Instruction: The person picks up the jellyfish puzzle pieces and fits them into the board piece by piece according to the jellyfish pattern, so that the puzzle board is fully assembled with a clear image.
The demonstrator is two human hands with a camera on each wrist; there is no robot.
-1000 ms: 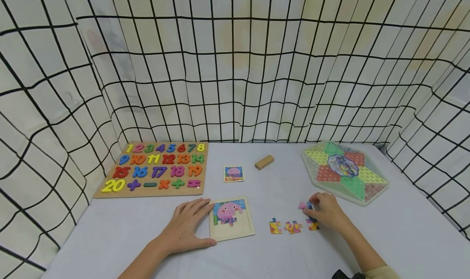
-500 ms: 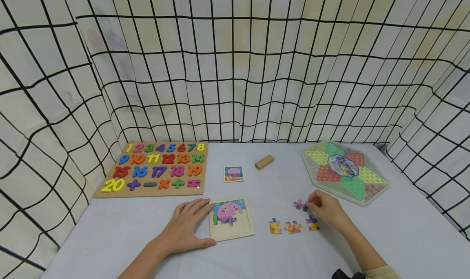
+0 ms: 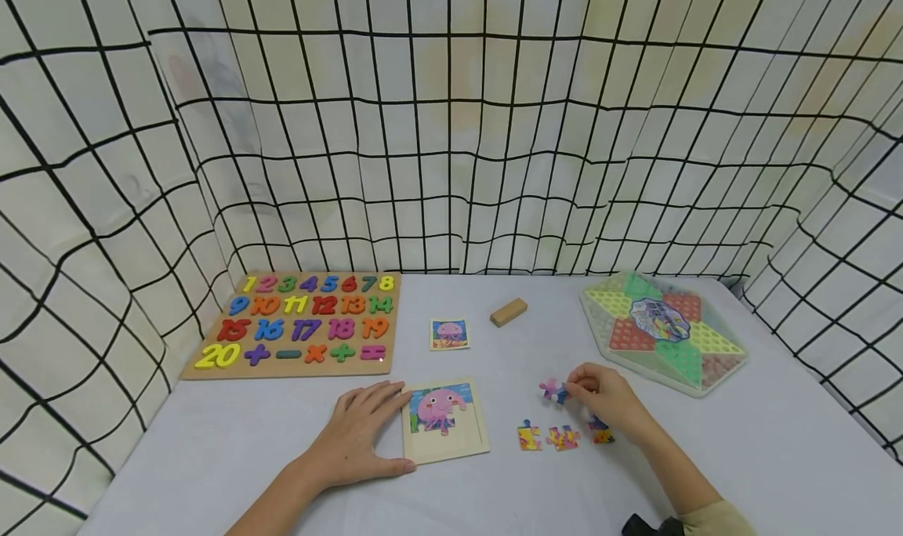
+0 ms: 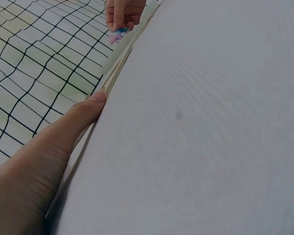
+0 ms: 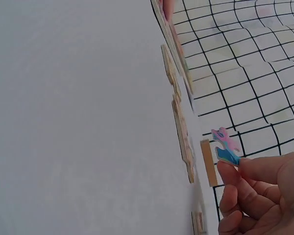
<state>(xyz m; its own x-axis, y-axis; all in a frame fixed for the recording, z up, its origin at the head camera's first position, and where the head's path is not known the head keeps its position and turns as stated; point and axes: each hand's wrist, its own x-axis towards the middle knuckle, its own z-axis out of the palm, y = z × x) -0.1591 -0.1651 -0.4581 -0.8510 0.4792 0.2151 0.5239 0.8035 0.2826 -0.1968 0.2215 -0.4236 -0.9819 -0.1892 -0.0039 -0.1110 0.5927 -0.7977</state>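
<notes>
Puzzle board: square, pale wood, flat; pink octopus picture partly filled; left hand touching its left edge.
Held piece: pink and blue, raised, right of the puzzle board, pinched in right hand.
Loose pieces: three, mostly yellow, in a row right of the puzzle board.

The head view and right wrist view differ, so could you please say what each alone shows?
Only the head view shows the game board and the numerals on the number board. Only the right wrist view clearly shows the wooden edges of the loose pieces and the curled lower fingers of the right hand. Both show this hand pinching a pink-and-blue puzzle piece, the wooden block and the black netting.
</notes>
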